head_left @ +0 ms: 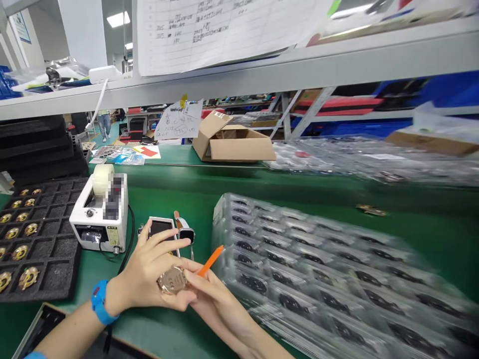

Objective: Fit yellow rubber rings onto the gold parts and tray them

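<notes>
Low in the middle, my left hand (149,274), with a blue wristband, has its thumb under a round gold watch case (172,280); its other fingers are spread out above. The case's engraved back faces me. My right hand (209,294) meets it from the right, fingertips against the case edge. A flat orange pointed stick (211,260) sticks up from between the right fingers; its lower end is hidden. Just beyond the hands lie a smartwatch (186,234) with a brown-and-white strap and a white-framed box with a dark inside (162,227), partly covered by my left fingers.
Stacked clear plastic trays (299,269) with dark round parts fill the right side. At left are a white tape dispenser (99,214) and a black foam tray (56,249) with gold watch parts. An open cardboard box (239,147) stands behind, below a metal shelf (239,82).
</notes>
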`<move>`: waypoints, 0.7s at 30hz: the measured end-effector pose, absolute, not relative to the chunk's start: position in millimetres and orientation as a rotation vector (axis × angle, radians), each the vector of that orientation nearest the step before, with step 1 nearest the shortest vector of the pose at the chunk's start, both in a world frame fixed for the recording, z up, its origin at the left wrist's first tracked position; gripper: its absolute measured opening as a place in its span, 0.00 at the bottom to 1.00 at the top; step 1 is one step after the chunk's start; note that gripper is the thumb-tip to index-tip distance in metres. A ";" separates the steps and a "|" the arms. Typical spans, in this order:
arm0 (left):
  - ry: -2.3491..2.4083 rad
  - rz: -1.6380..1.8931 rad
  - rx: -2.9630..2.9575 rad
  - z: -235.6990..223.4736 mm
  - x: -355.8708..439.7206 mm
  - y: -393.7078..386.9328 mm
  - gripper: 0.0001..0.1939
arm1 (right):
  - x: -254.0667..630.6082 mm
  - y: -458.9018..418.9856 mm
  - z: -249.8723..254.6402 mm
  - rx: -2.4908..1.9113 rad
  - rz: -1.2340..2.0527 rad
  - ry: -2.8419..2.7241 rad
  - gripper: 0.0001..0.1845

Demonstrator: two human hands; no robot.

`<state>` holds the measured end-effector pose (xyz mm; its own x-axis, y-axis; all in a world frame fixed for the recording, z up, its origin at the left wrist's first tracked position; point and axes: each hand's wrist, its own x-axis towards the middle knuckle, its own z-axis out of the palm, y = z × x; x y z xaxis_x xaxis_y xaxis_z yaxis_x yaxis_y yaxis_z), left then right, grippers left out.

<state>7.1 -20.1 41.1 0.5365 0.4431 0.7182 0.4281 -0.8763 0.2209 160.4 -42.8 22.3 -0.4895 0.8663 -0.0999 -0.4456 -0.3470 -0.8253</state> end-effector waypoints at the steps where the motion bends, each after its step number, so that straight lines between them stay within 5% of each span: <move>1: 0.786 1.246 2.751 46.7 5.2 -23.7 0.21 | 161.8 -43.8 26.8 -0.698 1.934 -0.981 0.18; 5: 0.917 1.110 2.927 74.2 -24.4 -41.7 0.38 | 175.9 -18.8 53.7 -0.819 1.801 -1.330 0.20; 10: 1.729 1.643 2.706 97.1 -131.3 -43.0 0.13 | 186.3 78.3 76.9 -1.334 0.827 -2.292 0.14; 13: 2.501 1.023 2.259 93.1 -211.2 -21.4 0.13 | 180.6 130.5 75.3 -1.545 0.482 -2.288 0.09; 16: 2.692 0.274 1.974 75.3 -267.7 -4.6 0.18 | 176.1 154.5 68.2 -1.640 0.248 -2.215 0.11; 21: 2.723 0.143 2.003 53.5 -290.3 -5.7 0.19 | 190.1 141.4 68.6 -1.687 0.089 -2.155 0.13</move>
<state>-290.3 -5.7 53.5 -0.2798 0.9291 0.2419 0.9493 0.3054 -0.0748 190.1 141.4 68.6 -0.1914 0.9434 0.2707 0.9180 0.2697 -0.2907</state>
